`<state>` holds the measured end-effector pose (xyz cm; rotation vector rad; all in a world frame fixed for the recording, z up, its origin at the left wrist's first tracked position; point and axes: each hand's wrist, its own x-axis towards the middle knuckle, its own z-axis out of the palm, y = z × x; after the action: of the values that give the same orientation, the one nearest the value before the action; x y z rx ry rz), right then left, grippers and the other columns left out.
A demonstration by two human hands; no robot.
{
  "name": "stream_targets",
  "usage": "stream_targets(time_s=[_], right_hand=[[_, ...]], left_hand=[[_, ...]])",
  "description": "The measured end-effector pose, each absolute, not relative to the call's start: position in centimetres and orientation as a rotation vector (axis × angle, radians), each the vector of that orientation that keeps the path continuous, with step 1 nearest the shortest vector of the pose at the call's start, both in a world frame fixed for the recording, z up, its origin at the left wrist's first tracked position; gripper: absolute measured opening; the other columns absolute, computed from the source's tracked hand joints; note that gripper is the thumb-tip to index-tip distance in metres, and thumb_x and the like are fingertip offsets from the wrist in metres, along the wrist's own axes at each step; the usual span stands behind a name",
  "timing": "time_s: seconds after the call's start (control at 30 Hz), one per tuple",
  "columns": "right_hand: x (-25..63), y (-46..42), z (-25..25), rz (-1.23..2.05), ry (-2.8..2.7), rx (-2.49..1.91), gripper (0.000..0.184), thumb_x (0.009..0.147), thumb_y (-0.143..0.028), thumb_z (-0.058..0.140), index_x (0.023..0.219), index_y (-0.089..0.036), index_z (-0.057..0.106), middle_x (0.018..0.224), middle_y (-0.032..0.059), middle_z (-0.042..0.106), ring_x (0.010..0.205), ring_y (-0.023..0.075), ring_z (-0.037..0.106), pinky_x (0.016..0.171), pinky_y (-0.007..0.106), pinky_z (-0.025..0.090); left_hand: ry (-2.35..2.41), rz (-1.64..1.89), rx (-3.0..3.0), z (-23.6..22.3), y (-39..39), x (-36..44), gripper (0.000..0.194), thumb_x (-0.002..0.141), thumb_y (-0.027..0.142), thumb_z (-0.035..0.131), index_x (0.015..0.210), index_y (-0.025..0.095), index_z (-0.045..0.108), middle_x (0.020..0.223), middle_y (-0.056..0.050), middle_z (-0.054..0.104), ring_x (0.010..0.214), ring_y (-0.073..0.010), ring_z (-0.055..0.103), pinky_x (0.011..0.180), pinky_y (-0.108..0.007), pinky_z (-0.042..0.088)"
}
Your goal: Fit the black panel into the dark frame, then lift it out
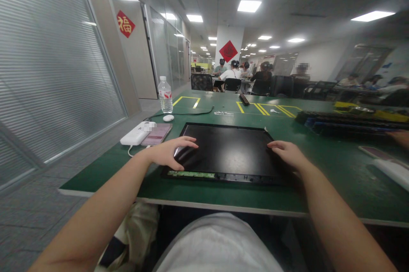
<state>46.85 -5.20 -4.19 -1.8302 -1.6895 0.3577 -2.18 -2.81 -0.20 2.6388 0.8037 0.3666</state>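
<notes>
A black flat display panel (223, 148) lies on the green table in front of me. A green circuit strip (191, 174) runs along the left part of its near edge. Over the panel's left edge, my left hand (166, 153) is open, with thumb and forefinger spread apart on the dark surface; its other fingers are hidden. My right hand (287, 153) is closed at the panel's right edge, fingertips together on the rim, its lower fingers in shadow.
Left of the panel are a white power bank (136, 133), a phone (158, 133), a small white case (168, 117) and a water bottle (165, 95). Dark strips (338, 123) are piled at the right, near another person's hand (399, 138). A black bar (244, 99) lies farther back.
</notes>
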Motion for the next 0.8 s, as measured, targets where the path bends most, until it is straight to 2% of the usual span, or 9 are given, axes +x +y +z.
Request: stream_targets(time_s=[0.2,0.33,0.43,0.5,0.63,0.73,0.8], right_hand=[[46.9,-5.2,-4.2,0.341,-1.693,-1.836,0.027,0.078,-0.027,0.057,0.094,-0.024,0.079,0.105,0.0045,0.078,0.100,0.0229,0.071,0.098,0.035,0.050],[46.8,-5.2,-4.1,0.360,-1.683,-1.830,0.027,0.078,-0.027,0.056,0.094,-0.024,0.079,0.104,0.0043,0.078,0.099,0.0226,0.071,0.095,0.033,0.051],[46.8,-5.3,-4.0,0.336,-1.660,-1.843,0.028,0.078,-0.027,0.056,0.096,-0.024,0.079,0.104,0.0040,0.077,0.097,0.0223,0.071,0.094,0.033,0.051],[46.9,-5.2,-4.0,0.247,-1.639,-1.886,0.029,0.077,-0.027,0.058,0.096,-0.024,0.079,0.105,0.0043,0.077,0.098,0.0233,0.070,0.094,0.034,0.051],[48.0,-4.8,-4.3,0.061,-1.608,-1.996,0.028,0.074,-0.024,0.060,0.094,-0.024,0.080,0.107,0.0067,0.075,0.103,0.0261,0.068,0.095,0.036,0.051],[48.9,-4.4,-4.9,0.211,-1.552,-2.133,0.031,0.072,-0.021,0.059,0.095,-0.022,0.080,0.092,0.0064,0.077,0.084,0.0241,0.071,0.081,0.034,0.054],[49.2,-4.2,-5.2,0.261,-1.540,-2.161,0.035,0.071,-0.019,0.059,0.098,-0.022,0.080,0.092,0.0066,0.078,0.080,0.0237,0.071,0.076,0.033,0.055]], left_hand=[[0.805,0.386,2.645,-0.4,-2.6,-2.3,0.075,0.066,0.030,0.082,0.137,0.025,0.057,0.158,-0.011,0.041,0.143,-0.0324,0.042,0.118,-0.043,0.032],[0.876,0.344,2.602,-0.5,-2.4,-2.3,0.073,0.069,0.043,0.081,0.137,0.025,0.058,0.156,-0.011,0.043,0.142,-0.0323,0.043,0.118,-0.043,0.033],[1.030,0.401,2.555,-0.8,-2.0,-2.3,0.063,0.079,0.055,0.069,0.134,0.023,0.061,0.155,-0.013,0.044,0.141,-0.0312,0.045,0.116,-0.042,0.036],[1.192,0.472,2.544,-1.1,-1.6,-2.3,0.058,0.086,0.056,0.059,0.130,0.020,0.063,0.151,-0.016,0.047,0.138,-0.0316,0.048,0.115,-0.043,0.037],[1.474,0.443,2.584,-1.8,-0.6,-2.4,0.051,0.090,0.046,0.049,0.123,0.013,0.069,0.141,-0.020,0.055,0.131,-0.0347,0.053,0.113,-0.047,0.040],[1.535,0.395,2.615,-2.0,-0.3,-2.4,0.046,0.090,0.037,0.046,0.122,0.014,0.071,0.133,-0.018,0.062,0.125,-0.0332,0.058,0.110,-0.046,0.044],[1.566,0.372,2.637,-2.0,-0.3,-2.2,0.045,0.089,0.032,0.045,0.122,0.015,0.071,0.130,-0.017,0.065,0.123,-0.0316,0.060,0.109,-0.044,0.045]])
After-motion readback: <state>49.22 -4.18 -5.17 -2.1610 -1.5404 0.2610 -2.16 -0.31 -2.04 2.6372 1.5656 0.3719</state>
